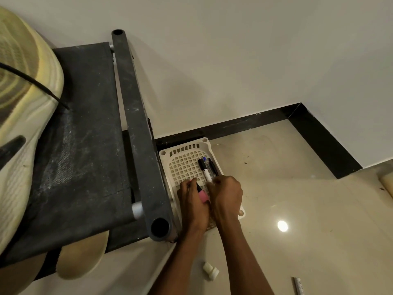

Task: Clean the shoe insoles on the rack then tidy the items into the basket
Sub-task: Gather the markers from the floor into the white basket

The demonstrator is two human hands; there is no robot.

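Note:
A white perforated basket point(184, 150) stands on the floor against the dark shoe rack point(89, 133). Both my hands are down inside it. My left hand point(192, 201) grips a pink and black marker point(202, 193). My right hand point(226, 194) is curled over the near ends of the pens point(207, 169), a white marker and dark pens lying along the basket's right side. A cream shoe point(23, 107) lies on the rack's fabric shelf at the left, sole toward me. A beige insole point(81, 258) sticks out below the shelf.
A small white plastic piece point(210, 270) lies on the tiled floor near my arms. A thin striped item point(298, 285) lies at the bottom edge. The wall with black skirting point(319, 141) runs behind the basket. Open floor spreads to the right.

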